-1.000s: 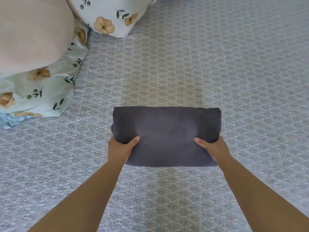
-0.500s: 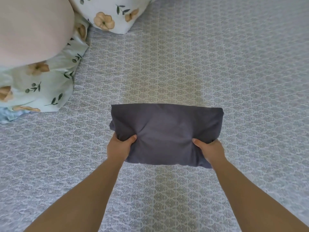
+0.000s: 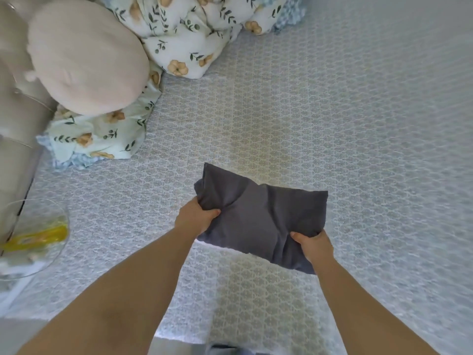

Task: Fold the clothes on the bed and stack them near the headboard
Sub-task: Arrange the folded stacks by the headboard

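Folded dark grey cloth (image 3: 263, 216) tilted over the middle of the patterned bed (image 3: 358, 124), left hand (image 3: 195, 217) gripping its near left edge, right hand (image 3: 313, 245) gripping its near right corner, fingers curled into fabric, floral pillows (image 3: 184, 34) and a beige cushion (image 3: 87, 57) at far left

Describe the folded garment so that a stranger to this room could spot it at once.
Start at the patterned grey bedspread that fills the view, then go down from the floral pillows at top left to the middle. There the left hand and right hand grip a folded dark grey garment, the only plain dark fabric here.
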